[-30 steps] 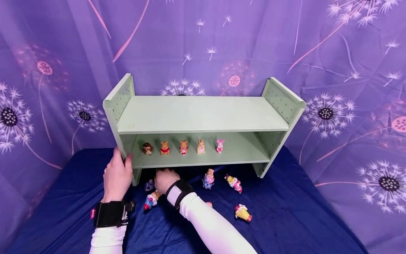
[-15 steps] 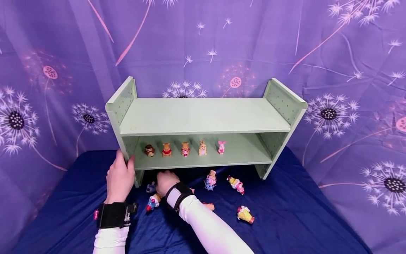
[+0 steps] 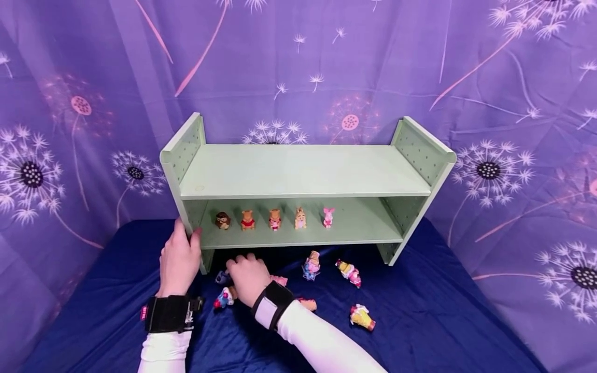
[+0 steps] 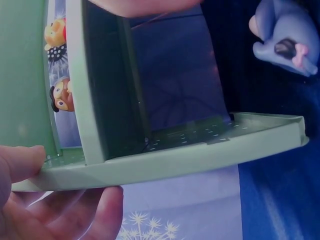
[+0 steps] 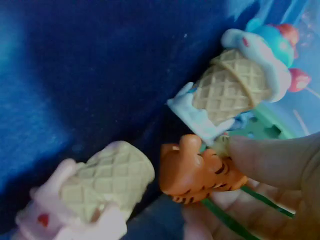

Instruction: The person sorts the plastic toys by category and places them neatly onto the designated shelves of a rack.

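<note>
My left hand (image 3: 179, 261) grips the left side panel of a pale green two-tier shelf (image 3: 303, 171), thumb on one side and fingers on the other. Just in front of the lower tier is my right hand (image 3: 250, 280). In the right wrist view its thumb and fingers pinch an orange tiger figurine (image 5: 187, 172) with black stripes; the hand hides it in the head view. Close by lie a blue-topped ice cream cone figurine (image 3: 225, 297), a pink-topped cone figurine (image 5: 112, 182) and a grey-blue donkey figurine (image 4: 290, 40).
On the lower tier stand an owl (image 3: 223, 220), two bears in red, a rabbit (image 3: 300, 219) and a pink piglet (image 3: 328, 218). More cone figurines, one blue and pink (image 3: 311, 266) and one yellow (image 3: 362, 317), lie on the dark blue cloth (image 3: 420, 311).
My right hand has drawn slightly back from under the shelf, showing more of the pink figurine beside it. My left hand stays on the side panel. The head view has shifted slightly.
</note>
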{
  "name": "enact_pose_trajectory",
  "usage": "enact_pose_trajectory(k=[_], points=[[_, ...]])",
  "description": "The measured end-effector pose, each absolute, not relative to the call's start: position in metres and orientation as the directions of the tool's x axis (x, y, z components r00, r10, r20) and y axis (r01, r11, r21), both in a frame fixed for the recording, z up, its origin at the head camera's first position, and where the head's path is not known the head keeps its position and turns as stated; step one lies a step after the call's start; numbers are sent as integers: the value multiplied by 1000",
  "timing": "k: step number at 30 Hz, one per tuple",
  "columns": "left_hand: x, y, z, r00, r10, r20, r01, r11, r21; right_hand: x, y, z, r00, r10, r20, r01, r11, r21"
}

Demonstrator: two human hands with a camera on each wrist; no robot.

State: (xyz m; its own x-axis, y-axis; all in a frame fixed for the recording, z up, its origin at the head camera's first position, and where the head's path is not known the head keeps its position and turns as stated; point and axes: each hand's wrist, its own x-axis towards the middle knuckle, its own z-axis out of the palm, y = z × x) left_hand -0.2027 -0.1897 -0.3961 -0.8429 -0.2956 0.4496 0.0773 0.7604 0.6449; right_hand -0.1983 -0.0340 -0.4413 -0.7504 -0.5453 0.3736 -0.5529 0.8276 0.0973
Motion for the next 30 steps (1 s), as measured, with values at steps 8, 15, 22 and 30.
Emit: enact_pose_trajectory(k=[8, 15, 22, 30], points=[[-203, -189, -396, -837, -293, 463, 88, 762, 642, -178, -17, -435, -656, -600, 458, -638, 765, 88], [-202, -188, -396, -842, -293, 452, 81, 761, 643, -173, 6, -428, -660, -591, 463, -714, 685, -145], [-201, -190, -395, -845, -296, 445, 76, 758, 647, -179, 33, -407, -691, -565, 451, -720, 598, -354], [-202, -190, -395, -842, -292, 453, 77, 766, 638, -183, 49, -395, -745, -511, 428, -666, 588, -458]])
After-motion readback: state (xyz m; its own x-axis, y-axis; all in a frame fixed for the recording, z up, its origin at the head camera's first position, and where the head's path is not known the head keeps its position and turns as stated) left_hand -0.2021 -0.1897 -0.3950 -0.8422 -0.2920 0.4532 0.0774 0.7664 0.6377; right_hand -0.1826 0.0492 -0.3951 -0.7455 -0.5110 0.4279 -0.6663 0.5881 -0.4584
